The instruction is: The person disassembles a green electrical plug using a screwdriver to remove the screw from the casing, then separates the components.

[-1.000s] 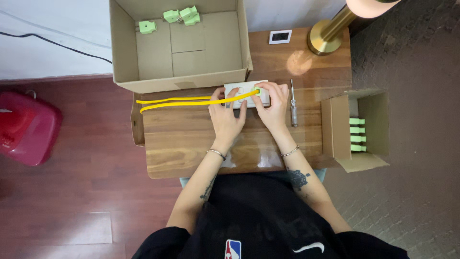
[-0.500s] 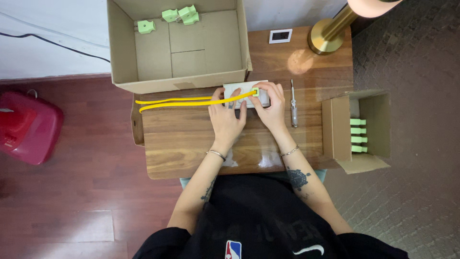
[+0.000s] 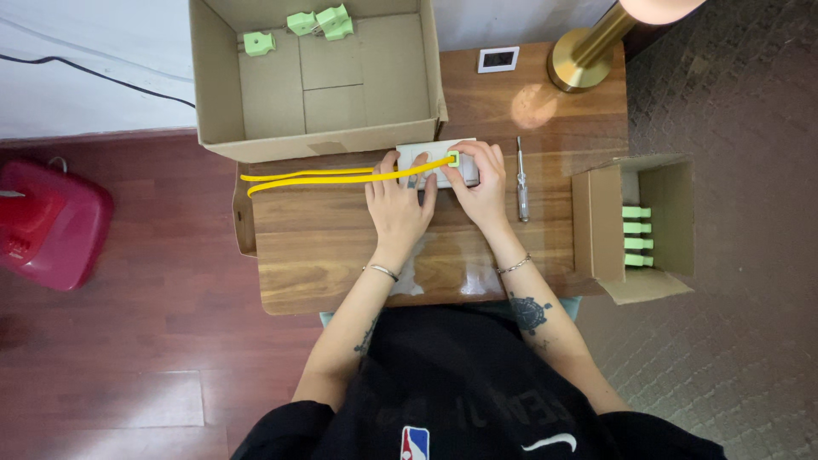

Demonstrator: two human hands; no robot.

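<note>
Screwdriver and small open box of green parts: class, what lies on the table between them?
Nothing: between screwdriver and small box, the head view shows bare wooden table.

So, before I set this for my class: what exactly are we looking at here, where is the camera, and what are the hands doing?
There is no machine here. A person wears a camera on the head, so the single view looks straight down at their own arms and a small wooden table. The left hand and right hand both rest on a white plate-shaped part with a small green piece on it. Two yellow wires run from there to the left, under the left hand's fingers. Beside the right hand lies a screwdriver. A large open cardboard box behind holds a few green pieces; a smaller box at the right holds more. A brass lamp base stands at the far corner.
</note>
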